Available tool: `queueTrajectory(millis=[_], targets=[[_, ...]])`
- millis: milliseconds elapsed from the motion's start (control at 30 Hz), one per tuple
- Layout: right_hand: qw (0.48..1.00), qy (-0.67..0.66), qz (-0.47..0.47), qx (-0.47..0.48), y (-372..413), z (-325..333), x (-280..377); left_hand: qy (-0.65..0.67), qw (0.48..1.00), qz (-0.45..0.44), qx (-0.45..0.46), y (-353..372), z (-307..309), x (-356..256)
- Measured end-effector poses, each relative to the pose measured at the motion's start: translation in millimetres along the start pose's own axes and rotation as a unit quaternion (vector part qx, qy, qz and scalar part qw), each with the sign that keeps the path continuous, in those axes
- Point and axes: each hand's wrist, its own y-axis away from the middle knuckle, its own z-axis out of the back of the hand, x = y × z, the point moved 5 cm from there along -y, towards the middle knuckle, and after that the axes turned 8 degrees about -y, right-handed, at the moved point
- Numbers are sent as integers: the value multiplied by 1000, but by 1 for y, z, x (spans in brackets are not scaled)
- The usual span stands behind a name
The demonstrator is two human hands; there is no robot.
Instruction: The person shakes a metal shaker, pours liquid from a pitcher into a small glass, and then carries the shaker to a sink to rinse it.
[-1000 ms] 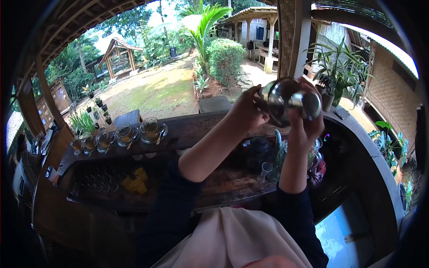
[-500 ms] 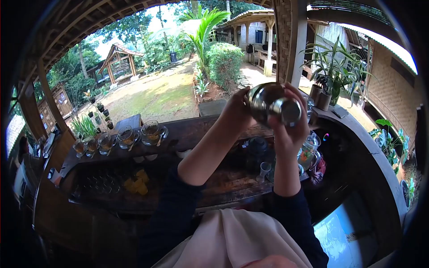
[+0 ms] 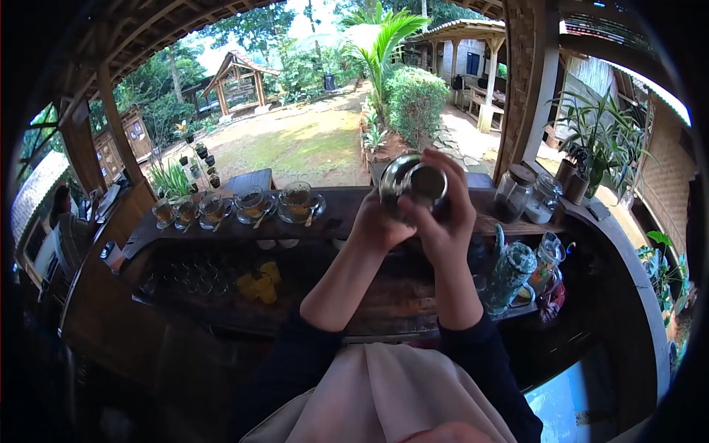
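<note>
A shiny metal cocktail shaker (image 3: pixel 415 183) is raised in front of my chest, tilted so that its narrower top faces me. My left hand (image 3: pixel 378 225) wraps round its left and lower side. On the right, my right hand (image 3: pixel 448 214) grips it with the fingers over the far side and the thumb across the front. Both hands are closed on it, above the dark wooden counter (image 3: pixel 384 295).
Several glass cups (image 3: pixel 295 202) on saucers line the ledge at left. Below are yellow cups (image 3: pixel 260 284). At right stand a green speckled pitcher (image 3: pixel 511 275), a glass jug (image 3: pixel 548 258) and two lidded jars (image 3: pixel 515 193). A person (image 3: pixel 65 221) is at far left.
The shaker and both hands have moved left and slightly down, and the shaker's tilt has changed. My view has turned right, and the pitcher and jars now show.
</note>
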Motion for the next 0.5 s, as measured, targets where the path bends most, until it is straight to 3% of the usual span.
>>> queueTrajectory(millis=[33, 67, 100, 133, 167, 200, 233, 267, 333, 367, 400, 433, 467, 500], targets=[[1000, -1, -7, 4, -1, -7, 13, 343, 930, 132, -23, 17, -2, -27], [994, -20, 96, 57, 4, -16, 36, 640, 725, 250, -47, 33, -11, -62], [980, 0, 177, 96, 11, -27, 64, 638, 721, 257, 81, 34, -18, -110], [945, -2, 297, 139, 23, -35, 82, 610, 755, 225, 90, 35, -4, -100], [909, -84, 401, 70, 40, -52, 89, 579, 799, 123, 108, 44, 15, -102], [911, -97, 394, 70, 44, -63, 80, 538, 834, 20, 124, 56, 29, -116], [886, -126, 444, 53, 51, -72, 75, 545, 833, 58, 72, 69, 42, -121], [857, -154, 491, 33, 59, -82, 69, 475, 876, 61, 50, 67, 61, -124], [937, -139, 312, 74, 48, -111, 28, 571, 800, 186, 0, 72, 86, -118], [966, -148, 198, 78, 42, -129, 6, 669, 711, 215, -35, 88, 112, -68], [986, -149, 45, 63, 40, -152, -19, 559, 815, 115, -100, 94, 142, -64], [978, -167, -123, 29, 45, -170, -46, 524, 817, 164, -178, 102, 165, -41], [958, -195, -212, -5, 47, -181, -53, 488, 807, 212, -256, 117, 184, -23], [975, -167, -141, 31, 41, -186, -34, 488, 805, 207, -267, 123, 182, -44]])
